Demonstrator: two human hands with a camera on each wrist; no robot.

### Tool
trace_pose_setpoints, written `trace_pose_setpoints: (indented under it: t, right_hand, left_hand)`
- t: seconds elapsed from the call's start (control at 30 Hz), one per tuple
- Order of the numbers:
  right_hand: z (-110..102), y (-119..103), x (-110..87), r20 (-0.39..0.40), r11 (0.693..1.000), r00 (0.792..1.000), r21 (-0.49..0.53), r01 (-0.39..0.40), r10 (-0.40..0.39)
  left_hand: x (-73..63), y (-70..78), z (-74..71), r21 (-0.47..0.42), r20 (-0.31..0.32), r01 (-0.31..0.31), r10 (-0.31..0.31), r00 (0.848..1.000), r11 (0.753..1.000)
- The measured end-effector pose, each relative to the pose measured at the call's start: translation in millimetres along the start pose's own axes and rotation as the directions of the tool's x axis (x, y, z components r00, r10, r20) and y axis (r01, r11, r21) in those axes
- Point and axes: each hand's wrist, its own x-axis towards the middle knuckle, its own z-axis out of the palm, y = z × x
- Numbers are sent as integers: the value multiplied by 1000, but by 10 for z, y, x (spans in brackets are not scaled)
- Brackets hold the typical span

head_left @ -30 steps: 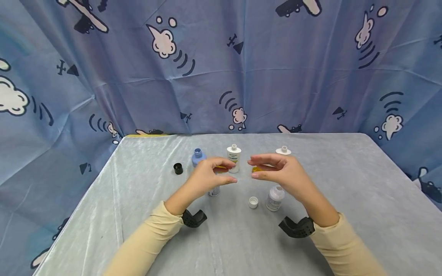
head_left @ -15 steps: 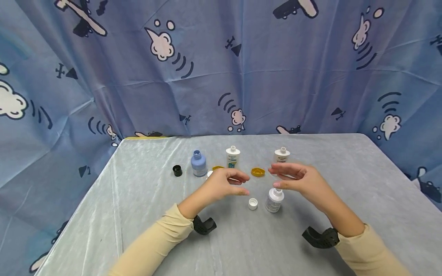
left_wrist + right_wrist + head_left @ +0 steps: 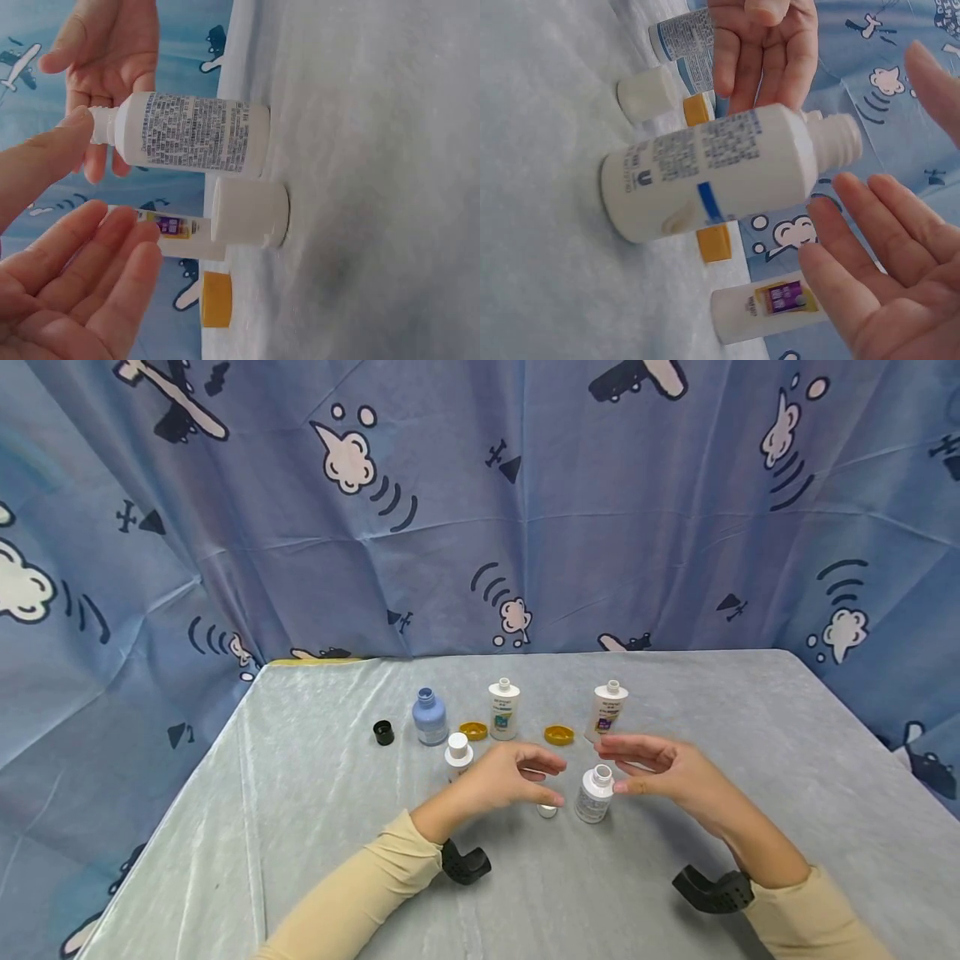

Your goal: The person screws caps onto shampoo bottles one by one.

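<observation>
A small white bottle [image 3: 592,802] with a bare threaded neck stands upright between both hands. To its left lies a white screw cap [image 3: 547,812], partly hidden by my left hand [image 3: 513,777] in the head view. That hand is held with its thumb apart from its relaxed fingers and grips nothing. My right hand [image 3: 660,766] is close to the bottle's right side, its thumb tip near the shoulder, also with nothing in it. In the right wrist view the printed bottle [image 3: 712,172] fills the middle, and the cap [image 3: 646,94] sits beyond it.
Behind stand a blue open bottle [image 3: 430,718] and two white open bottles [image 3: 503,710], [image 3: 607,710]. Yellow caps [image 3: 558,735], [image 3: 473,731] and a black cap [image 3: 383,732] lie among them. A white-capped bottle [image 3: 458,753] stands behind the left forearm.
Both hands have moved right and toward the front, coming to either side of the small white bottle. The blue bottle, yellow caps and back bottles have come into fuller view.
</observation>
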Motion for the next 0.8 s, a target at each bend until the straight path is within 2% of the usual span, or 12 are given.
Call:
trace_pose_setpoints:
  t: [0.3, 0.57, 0.8]
  right_hand:
    - [7, 97, 36, 37, 998, 997, -23, -61, 62]
    - [11, 151, 54, 67, 996, 994, -18, -90, 91]
    - [10, 238, 72, 105, 995, 989, -11, -99, 100]
  left_hand:
    - [32, -93, 35, 52, -15, 44, -43, 999, 998]
    - [43, -167, 51, 42, 22, 78, -79, 997, 996]
    - [46, -175, 75, 59, 48, 94, -97, 994, 994]
